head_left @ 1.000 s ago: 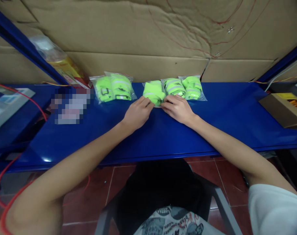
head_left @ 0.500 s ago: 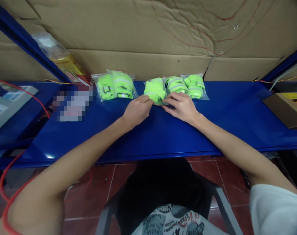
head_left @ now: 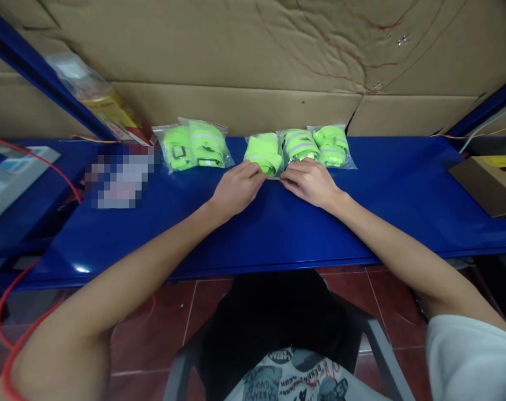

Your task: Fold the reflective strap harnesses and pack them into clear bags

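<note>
Hands, two, bare, palms down. Left hand (head_left: 238, 189): fingers curled together, nearly closed, pinching the near left corner of the centre bag (head_left: 262, 149). Right hand (head_left: 311, 182): fingers bent, fingertips drawn together at the near right corner of the same bag; thumb mostly hidden.

Centre bag: clear plastic, holding a rolled lime-green strap with a pale band. Lies on the table (head_left: 236, 239), straight beyond the hands and between them. Near edge runs crosswise from one set of fingertips to the other; long axis of the bag cannot be told with certainty. Neither hand clearly nearer; the left overlaps more of the green roll.

Bags of like kind, four: one just right of centre (head_left: 299, 145), partly behind the right hand; one at far right (head_left: 332, 146); a touching pair at left, outer (head_left: 178, 147) with a dark buckle, inner (head_left: 209, 143) with a pale band.

Beyond: cardboard backing (head_left: 219, 55); yellow-and-red package (head_left: 113, 114), lettering illegible; open carton (head_left: 482, 186), right.

Writing: printed garment (head_left: 294, 376), broken capitals, partly "LABZA", reading uncertain. No brand legible on the bags.
</note>
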Motion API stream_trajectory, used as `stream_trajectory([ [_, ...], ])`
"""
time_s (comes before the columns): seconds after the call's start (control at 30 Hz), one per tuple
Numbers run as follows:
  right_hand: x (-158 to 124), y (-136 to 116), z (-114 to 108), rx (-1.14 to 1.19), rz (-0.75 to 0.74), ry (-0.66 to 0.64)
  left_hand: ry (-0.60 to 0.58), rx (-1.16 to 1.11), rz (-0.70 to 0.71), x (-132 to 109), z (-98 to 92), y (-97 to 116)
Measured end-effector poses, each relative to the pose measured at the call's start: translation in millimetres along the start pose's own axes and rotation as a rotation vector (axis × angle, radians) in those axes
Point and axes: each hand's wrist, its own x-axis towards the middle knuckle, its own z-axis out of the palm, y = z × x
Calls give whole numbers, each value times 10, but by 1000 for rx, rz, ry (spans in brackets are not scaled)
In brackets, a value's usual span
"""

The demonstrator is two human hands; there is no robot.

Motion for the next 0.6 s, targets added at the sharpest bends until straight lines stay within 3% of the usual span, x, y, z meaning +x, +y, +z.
stream_trajectory([
  [0.6,-16,-11,-48,77,75,-11,88,-91,-52,-23,64,-56],
])
